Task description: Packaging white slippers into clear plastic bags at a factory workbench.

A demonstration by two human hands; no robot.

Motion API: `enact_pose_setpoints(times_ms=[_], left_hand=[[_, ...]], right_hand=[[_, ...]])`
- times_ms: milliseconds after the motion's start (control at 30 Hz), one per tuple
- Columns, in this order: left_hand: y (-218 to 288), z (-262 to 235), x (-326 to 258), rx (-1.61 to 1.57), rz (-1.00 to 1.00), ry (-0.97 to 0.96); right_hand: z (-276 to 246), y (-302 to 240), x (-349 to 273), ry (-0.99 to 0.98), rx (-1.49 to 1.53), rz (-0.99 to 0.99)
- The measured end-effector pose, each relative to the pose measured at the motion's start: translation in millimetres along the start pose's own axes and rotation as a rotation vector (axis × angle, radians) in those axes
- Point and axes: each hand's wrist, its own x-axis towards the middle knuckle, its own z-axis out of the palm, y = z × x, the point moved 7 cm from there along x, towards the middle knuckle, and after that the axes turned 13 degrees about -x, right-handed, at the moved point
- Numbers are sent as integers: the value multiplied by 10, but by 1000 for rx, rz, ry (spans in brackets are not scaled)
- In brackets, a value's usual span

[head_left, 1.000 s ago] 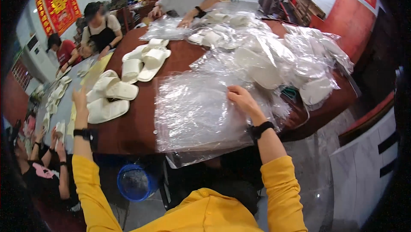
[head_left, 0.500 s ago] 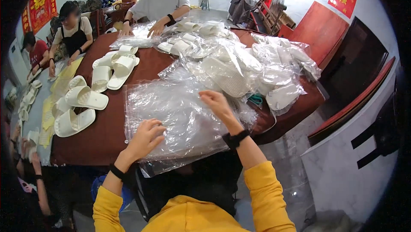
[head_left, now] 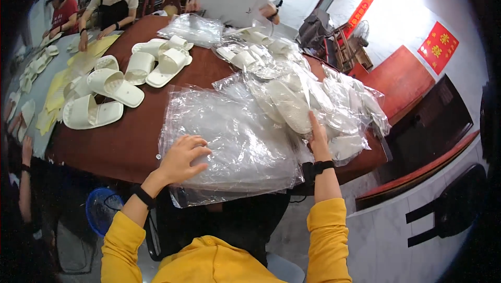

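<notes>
My left hand (head_left: 183, 158) hovers over or rests lightly on a stack of clear plastic bags (head_left: 229, 126), its fingers spread and holding nothing. At the right, my right hand (head_left: 319, 139) is against the near side of a heap of white slippers in clear bags. Its fingers are stretched out beside one bagged slipper (head_left: 289, 106) lying sole up; whether they press on it cannot be made out. Left of the bag stack lie several loose white slippers (head_left: 117, 89) with broad straps.
A dark red cloth covers the table (head_left: 99, 150). More clear bags (head_left: 192, 30) lie at the far side, before a person in a white shirt (head_left: 235, 3). Yellow sheets (head_left: 56, 97) and more slippers are at the left. A blue bin (head_left: 99, 215) stands below the table edge.
My right hand has moved right, from above the plastic bags to the bagged slippers. My left hand stays near the bags. The person opposite has drawn both hands off the far bags. The view has shifted.
</notes>
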Motion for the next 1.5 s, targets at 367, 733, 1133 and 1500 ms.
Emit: enact_pose_setpoints(times_ms=[367,733,1133,1500], left_hand=[[-67,-29,-10,12,-15,27],[-154,17,-7,-4,-14,-15],[-372,-83,-42,-176,-191,112],[-778,-433,-152,-1242,-701,718]], right_hand=[[215,-1383,-28,143,146,-250],[1099,-1638,-1538,-126,-857,-1336],[906,-246,-870,-200,-1343,-916],[926,-758,-1199,-33,-884,-855]])
